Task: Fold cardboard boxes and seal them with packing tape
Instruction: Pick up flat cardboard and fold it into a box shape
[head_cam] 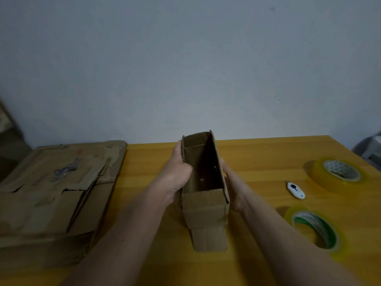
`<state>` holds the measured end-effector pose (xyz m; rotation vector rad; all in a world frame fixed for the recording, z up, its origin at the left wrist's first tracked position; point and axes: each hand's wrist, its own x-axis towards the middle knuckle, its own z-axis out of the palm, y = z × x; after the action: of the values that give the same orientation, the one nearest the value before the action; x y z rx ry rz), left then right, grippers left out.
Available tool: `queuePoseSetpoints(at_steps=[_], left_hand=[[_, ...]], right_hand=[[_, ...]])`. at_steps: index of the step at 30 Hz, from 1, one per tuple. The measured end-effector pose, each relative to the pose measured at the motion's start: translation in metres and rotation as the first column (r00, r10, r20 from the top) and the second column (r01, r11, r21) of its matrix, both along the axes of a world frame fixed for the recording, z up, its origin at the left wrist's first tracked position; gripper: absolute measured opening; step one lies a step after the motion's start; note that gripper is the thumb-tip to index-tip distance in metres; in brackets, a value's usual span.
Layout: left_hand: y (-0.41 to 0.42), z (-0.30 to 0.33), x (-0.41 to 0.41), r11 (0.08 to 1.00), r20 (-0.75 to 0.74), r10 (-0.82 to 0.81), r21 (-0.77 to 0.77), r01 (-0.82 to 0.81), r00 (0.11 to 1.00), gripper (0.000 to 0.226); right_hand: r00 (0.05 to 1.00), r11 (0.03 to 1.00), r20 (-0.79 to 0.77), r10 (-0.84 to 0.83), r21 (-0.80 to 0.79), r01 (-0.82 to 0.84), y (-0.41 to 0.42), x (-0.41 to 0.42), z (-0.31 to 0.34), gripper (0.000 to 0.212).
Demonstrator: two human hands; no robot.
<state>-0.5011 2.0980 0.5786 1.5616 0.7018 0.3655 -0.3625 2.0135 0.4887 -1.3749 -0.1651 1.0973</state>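
While box (206, 205) stands open | left hand (179, 172) grips its wall | right hand (231, 182) flat against it

dark blurred print on flattened cardboard stack (61, 182), unreadable, no other legible text

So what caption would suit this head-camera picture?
Both hands steady an open cardboard box on a yellow table beside two tape rolls.

The yellow wooden table (257, 155) bears a flattened cardboard stack (53, 195), an open box (206, 205), two tape rolls (340, 171) and a small cutter (295, 190).
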Motion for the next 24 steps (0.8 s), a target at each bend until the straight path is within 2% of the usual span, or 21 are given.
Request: queuePoseSetpoints(at_steps=[3, 6, 9, 11, 13, 16, 19, 24], left_hand=[[0.0, 0.002, 0.001, 0.999, -0.005, 0.013, 0.034, -0.013, 1.0, 0.073], [-0.003, -0.001, 0.004, 0.999, -0.018, -0.021, 0.049, 0.021, 1.0, 0.076], [-0.005, 0.001, 0.006, 0.998, -0.033, -0.043, 0.043, 0.044, 0.999, 0.077], [-0.002, 0.001, 0.007, 0.999, -0.042, -0.037, 0.037, 0.039, 0.998, 0.077], [0.001, 0.0, 0.008, 0.999, -0.047, -0.022, 0.035, 0.024, 0.999, 0.078], [0.005, -0.002, 0.009, 1.0, -0.033, -0.019, 0.024, 0.02, 0.999, 0.077], [0.012, -0.007, 0.01, 0.999, -0.039, -0.036, 0.022, 0.037, 0.999, 0.077], [0.018, -0.016, 0.015, 1.0, -0.002, 0.005, 0.021, -0.005, 1.0, 0.069]], right_hand=[[0.997, 0.998, 0.08, -0.017, -0.062, 0.022, 0.005, 0.007, -0.015, 0.08], [0.987, 0.987, 0.159, -0.019, -0.155, 0.044, 0.004, 0.005, -0.018, 0.053], [0.957, 0.976, 0.272, 0.096, -0.214, -0.038, 0.003, 0.014, -0.018, 0.032], [0.921, 0.958, 0.345, 0.182, -0.273, -0.087, 0.004, 0.022, -0.013, 0.041], [0.887, 0.96, 0.423, 0.186, -0.269, -0.073, 0.009, 0.028, -0.008, 0.049], [0.879, 0.992, 0.469, 0.086, -0.126, -0.03, 0.019, 0.035, -0.012, 0.045], [0.904, 0.997, 0.419, 0.082, -0.039, -0.072, 0.025, 0.032, -0.014, 0.072], [0.828, 0.981, 0.53, 0.184, -0.15, -0.123, 0.033, 0.029, -0.009, 0.071]])
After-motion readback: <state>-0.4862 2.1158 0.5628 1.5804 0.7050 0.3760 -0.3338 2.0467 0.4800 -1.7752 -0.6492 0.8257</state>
